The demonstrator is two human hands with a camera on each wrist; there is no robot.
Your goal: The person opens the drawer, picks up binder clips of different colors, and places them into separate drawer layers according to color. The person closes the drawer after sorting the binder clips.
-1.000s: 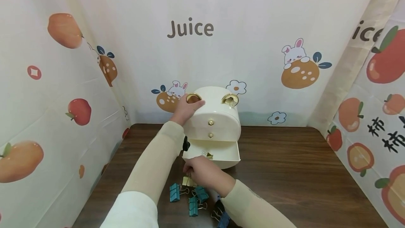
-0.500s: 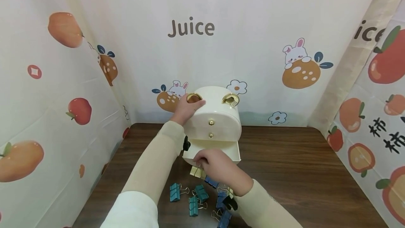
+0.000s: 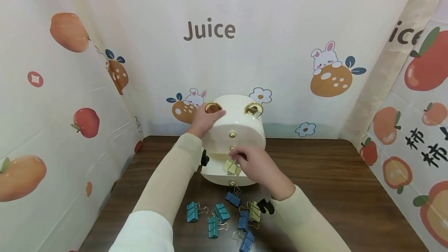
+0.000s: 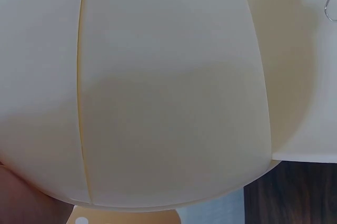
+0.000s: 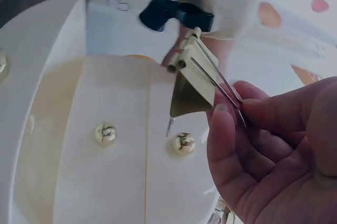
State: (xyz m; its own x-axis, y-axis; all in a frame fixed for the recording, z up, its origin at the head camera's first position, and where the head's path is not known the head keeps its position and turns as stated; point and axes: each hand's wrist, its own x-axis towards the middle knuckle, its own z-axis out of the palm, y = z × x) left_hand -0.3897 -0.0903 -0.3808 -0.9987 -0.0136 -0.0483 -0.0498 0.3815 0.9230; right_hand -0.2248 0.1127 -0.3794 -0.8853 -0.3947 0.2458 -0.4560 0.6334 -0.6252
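A white drawer box (image 3: 241, 123) with gold knobs and two gold rings on top stands at the back of the table. Its lowest drawer (image 3: 210, 168) is pulled out. My left hand (image 3: 204, 121) holds the box at its upper left, thumb and fingers about the left gold ring; its other fingers are hidden. My right hand (image 3: 253, 164) pinches a pale yellow binder clip (image 5: 197, 76) by its wire handles, over the drawer. In the left wrist view, a wire handle (image 4: 330, 2) shows at the drawer's edge.
In front of the box lie teal binder clips (image 3: 192, 212), blue binder clips (image 3: 247, 241) and one yellow binder clip (image 3: 255, 211). A fruit-printed curtain (image 3: 280, 49) hangs behind and at both sides of the brown wooden table (image 3: 315, 189).
My right hand has lifted the yellow binder clip from the table in front of the box, up and rightward over the drawer. My left hand stays on the box.
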